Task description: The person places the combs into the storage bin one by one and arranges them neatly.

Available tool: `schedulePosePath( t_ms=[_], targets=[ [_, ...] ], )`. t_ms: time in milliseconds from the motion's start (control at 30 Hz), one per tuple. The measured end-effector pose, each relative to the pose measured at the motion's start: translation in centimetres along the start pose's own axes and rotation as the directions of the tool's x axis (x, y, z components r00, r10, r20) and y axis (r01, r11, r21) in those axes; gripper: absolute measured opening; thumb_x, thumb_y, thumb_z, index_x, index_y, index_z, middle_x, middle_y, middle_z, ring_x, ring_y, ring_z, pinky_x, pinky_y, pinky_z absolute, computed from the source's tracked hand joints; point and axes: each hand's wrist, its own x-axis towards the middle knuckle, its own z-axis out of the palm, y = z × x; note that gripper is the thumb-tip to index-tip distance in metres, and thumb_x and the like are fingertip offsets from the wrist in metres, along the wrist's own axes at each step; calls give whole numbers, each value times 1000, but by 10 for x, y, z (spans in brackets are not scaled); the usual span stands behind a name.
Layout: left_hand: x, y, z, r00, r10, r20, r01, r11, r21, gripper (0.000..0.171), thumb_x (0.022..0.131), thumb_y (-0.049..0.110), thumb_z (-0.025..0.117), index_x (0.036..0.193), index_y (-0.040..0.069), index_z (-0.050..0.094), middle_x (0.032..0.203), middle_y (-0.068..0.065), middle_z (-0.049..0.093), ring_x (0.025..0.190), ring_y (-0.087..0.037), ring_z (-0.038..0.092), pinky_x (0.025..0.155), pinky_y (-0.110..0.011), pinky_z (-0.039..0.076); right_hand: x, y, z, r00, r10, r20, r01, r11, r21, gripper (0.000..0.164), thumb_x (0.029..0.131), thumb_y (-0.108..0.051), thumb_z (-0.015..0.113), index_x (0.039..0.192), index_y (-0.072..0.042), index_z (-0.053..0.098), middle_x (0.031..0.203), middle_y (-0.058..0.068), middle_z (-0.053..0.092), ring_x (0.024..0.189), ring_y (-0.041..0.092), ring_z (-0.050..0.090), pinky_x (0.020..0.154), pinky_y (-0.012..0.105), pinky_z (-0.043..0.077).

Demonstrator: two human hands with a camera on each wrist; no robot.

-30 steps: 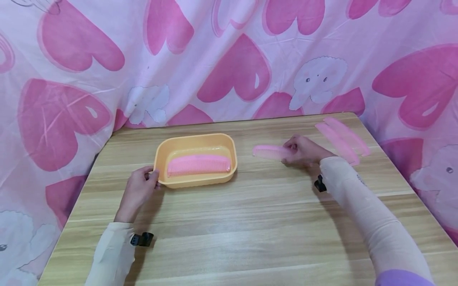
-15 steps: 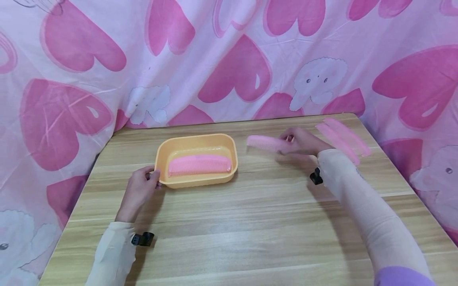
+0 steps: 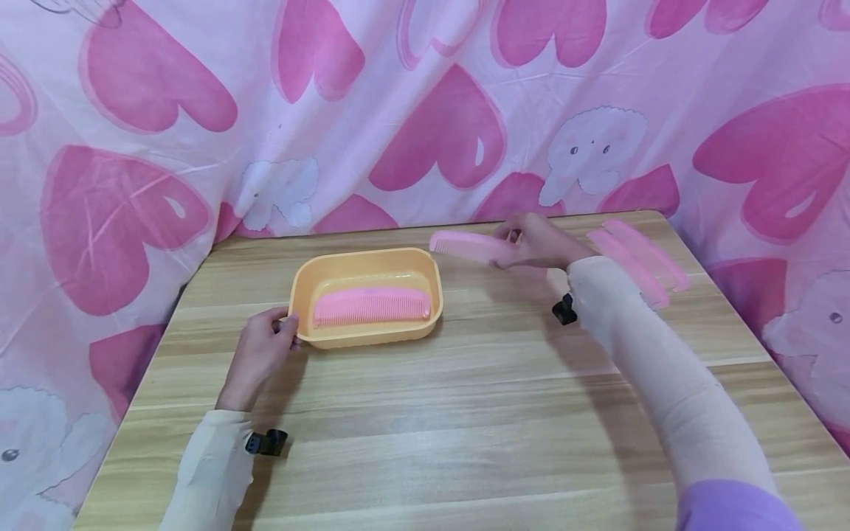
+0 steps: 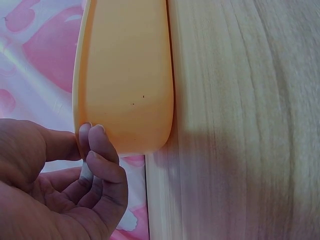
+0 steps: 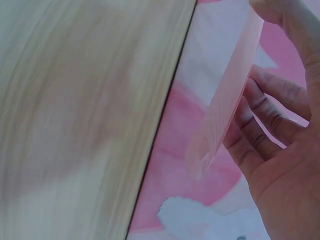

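My left hand (image 3: 260, 350) pinches the rim of a yellow-orange plastic basin (image 3: 368, 338) at its near left corner; the left wrist view shows thumb and fingers on either side of the basin's edge (image 4: 125, 75). Inside the basin lies one pink comb (image 3: 372, 306), teeth toward me. My right hand (image 3: 536, 242) holds a second pink comb (image 3: 461, 245) by its right end, raised above the table, with its free end close to the basin's far right corner. In the right wrist view this comb (image 5: 225, 105) is seen between thumb and fingers.
Two more pink combs (image 3: 647, 254) lie side by side on the wooden table (image 3: 425, 435) at the far right, partly behind the right forearm. A pink curtain with hearts (image 3: 438, 133) hangs along the table's back edge and sides.
My right hand has lifted the comb and carried it left and away from me, toward the basin's far right corner. The left hand and the basin have stayed in place.
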Motion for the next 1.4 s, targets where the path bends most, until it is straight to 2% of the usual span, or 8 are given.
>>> schedulePosePath(
  t_ms=[200, 333, 667, 967, 1100, 1233, 1400],
  targets=[
    [0, -1, 0, 1000, -1, 5, 1, 1000, -3, 43, 109, 19, 42, 139, -9, 52, 90, -13, 65, 75, -18, 64, 61, -25, 53, 18, -24, 7, 998, -48, 29, 48, 999, -3, 50, 75, -29, 89, 113, 0, 74, 97, 8, 70, 89, 24, 61, 74, 37, 53],
    [0, 0, 1, 1000, -8, 7, 8, 1000, 0, 43, 109, 20, 42, 140, -9, 52, 90, -14, 65, 75, -19, 64, 62, -26, 54, 29, -37, 15, 993, -110, 46, 110, 994, 9, 47, 75, -27, 89, 112, -2, 75, 94, 5, 71, 86, 22, 61, 74, 35, 53],
    [0, 1, 0, 1000, -21, 14, 21, 1000, 10, 44, 109, 21, 42, 141, -8, 51, 91, -13, 65, 77, -20, 64, 61, -24, 52, 54, -69, 40, 976, -198, 88, 193, 979, 64, 48, 75, -29, 89, 111, 0, 75, 96, 7, 71, 90, 22, 60, 78, 35, 52],
    [0, 1, 0, 1000, -23, 9, 22, 1000, 3, 43, 109, 20, 42, 140, -8, 51, 91, -14, 65, 76, -19, 64, 61, -24, 53, 69, -102, 65, 968, -177, 177, 164, 983, 89, 50, 77, -30, 88, 115, 0, 74, 104, 7, 71, 92, 22, 58, 83, 34, 51],
    [0, 1, 0, 1000, -26, 7, 26, 1000, 0, 44, 109, 20, 42, 141, -8, 51, 92, -14, 65, 76, -19, 64, 61, -25, 54, 73, -113, 79, 968, -155, 199, 145, 987, 66, 56, 78, -30, 88, 121, 0, 71, 113, 7, 69, 97, 18, 56, 91, 31, 50],
    [0, 2, 1, 1000, -19, 6, 19, 1000, -3, 44, 109, 20, 42, 141, -9, 51, 92, -15, 64, 76, -19, 64, 62, -26, 54, 77, -123, 91, 961, -149, 231, 141, 989, 50, 59, 79, -31, 88, 123, 1, 69, 112, 8, 68, 93, 18, 56, 92, 31, 50],
    [0, 1, 1, 1000, -20, 5, 20, 1000, -2, 44, 109, 20, 42, 141, -9, 50, 92, -14, 65, 76, -19, 64, 63, -26, 55, 79, -129, 106, 961, -126, 248, 133, 991, -13, 59, 78, -36, 87, 122, 0, 70, 119, 7, 69, 105, 16, 59, 97, 30, 49]
  ],
)
